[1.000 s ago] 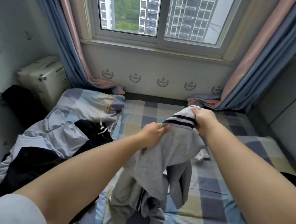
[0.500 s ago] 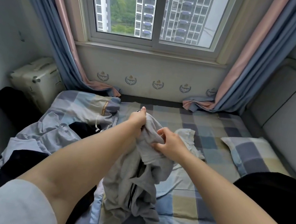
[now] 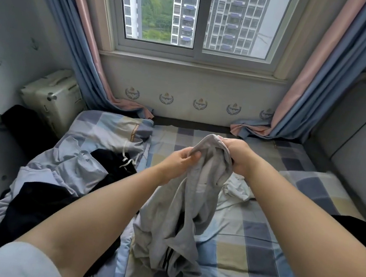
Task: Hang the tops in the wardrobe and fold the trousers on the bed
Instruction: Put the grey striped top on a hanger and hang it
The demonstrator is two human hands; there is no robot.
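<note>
A grey garment [image 3: 183, 208] with dark stripes near its lower end hangs over the checked bed [image 3: 255, 254]. My left hand [image 3: 178, 162] pinches its upper edge from the left. My right hand [image 3: 235, 154] grips the bunched top of the same garment a little higher and to the right. The garment's lower part trails onto the sheet. I cannot tell whether it is a top or trousers. A pile of other clothes lies at the left: a pale blue piece [image 3: 77, 168] with white drawstrings and dark pieces [image 3: 34, 208].
A white crumpled cloth [image 3: 236, 187] lies on the bed behind the garment. A checked pillow [image 3: 321, 191] sits at the right beside a padded grey headboard [image 3: 356, 152]. A cream suitcase [image 3: 50, 99] stands at the left wall. Window and curtains are ahead.
My right hand has moved up and to the right, taking a new grip at the garment's top. My left hand has shifted lower onto the edge. The garment hangs more stretched out.
</note>
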